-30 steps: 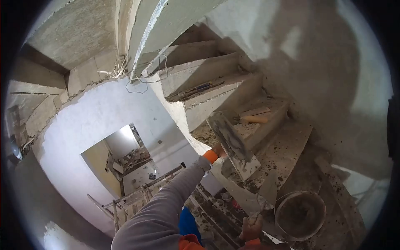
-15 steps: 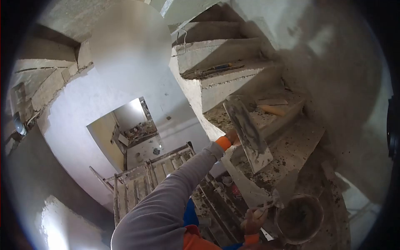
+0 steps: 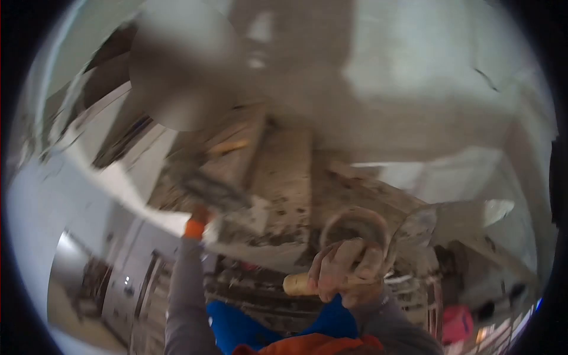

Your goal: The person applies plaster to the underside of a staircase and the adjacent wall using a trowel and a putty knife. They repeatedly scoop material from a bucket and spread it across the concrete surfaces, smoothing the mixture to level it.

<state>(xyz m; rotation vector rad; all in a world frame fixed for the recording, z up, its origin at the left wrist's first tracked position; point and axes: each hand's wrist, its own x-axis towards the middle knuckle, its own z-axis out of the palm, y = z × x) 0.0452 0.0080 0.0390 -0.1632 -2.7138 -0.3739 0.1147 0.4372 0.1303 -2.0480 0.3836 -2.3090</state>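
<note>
My left hand (image 3: pixel 202 214) is closed at the near edge of a long, mortar-smeared plastering float (image 3: pixel 214 190), which is blurred over the stairs. The grip beneath the float is hidden. My right hand (image 3: pixel 349 269) is wrapped round a trowel, with its pale wooden handle (image 3: pixel 297 284) sticking out to the left. The trowel's grey metal blade (image 3: pixel 416 226) points up and right. Just beyond my right knuckles is a round mortar bucket (image 3: pixel 355 220), its lower part covered by the hand.
Concrete stairs (image 3: pixel 284 177) with mortar crumbs rise on the left. An orange-yellow object (image 3: pixel 228 146) lies on a step. A plastered wall (image 3: pixel 414 77) stands ahead. Slatted scaffolding (image 3: pixel 254 290) is below me, with a pink item (image 3: pixel 457 324) at lower right.
My view has swung right, so the stairs and float now appear further left. The right hand, with the trowel, has come up in front of the bucket, blade raised to the right.
</note>
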